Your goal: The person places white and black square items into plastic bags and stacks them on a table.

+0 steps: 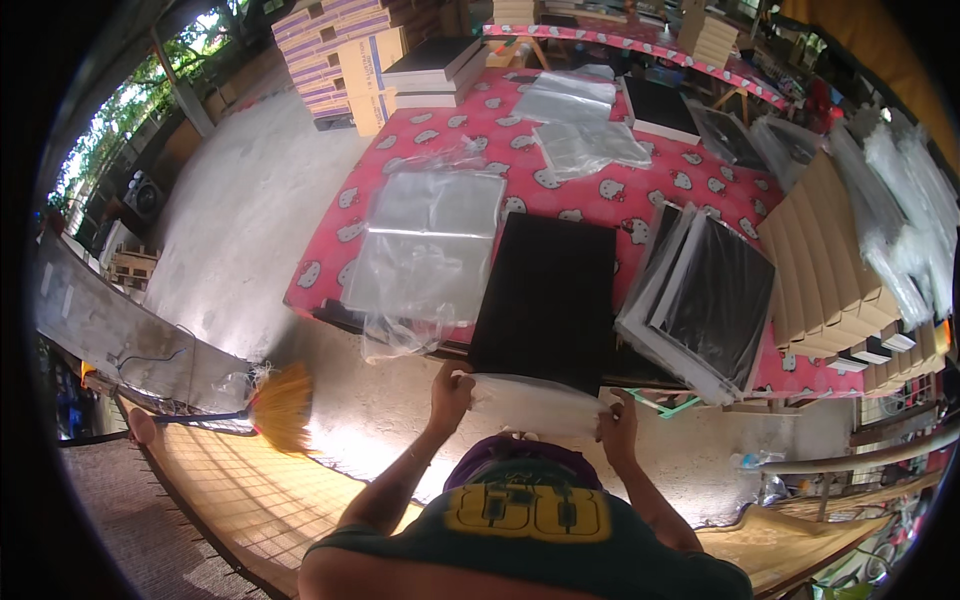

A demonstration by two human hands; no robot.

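A clear plastic bag (535, 403) is stretched sideways between my two hands, close in front of my body. My left hand (452, 394) pinches its left end and my right hand (617, 415) grips the right end. Right beyond the bag, a flat black rectangular panel or box (547, 290) lies over the near table edge. Whether the bag's edge goes around its near end, I cannot tell. Left of it rests a stack of clear plastic bags (430, 225). On its right, several black-and-white flat pieces in plastic (710, 300) lean in a tilted pile.
The table has a pink patterned cover (400, 135). Farther back are loose plastic bags (585, 145), a black-topped box (660, 108) and stacked cartons (350, 60). Brown cardboard pieces (825, 260) stand at the right. A broom (280, 408) lies at the lower left.
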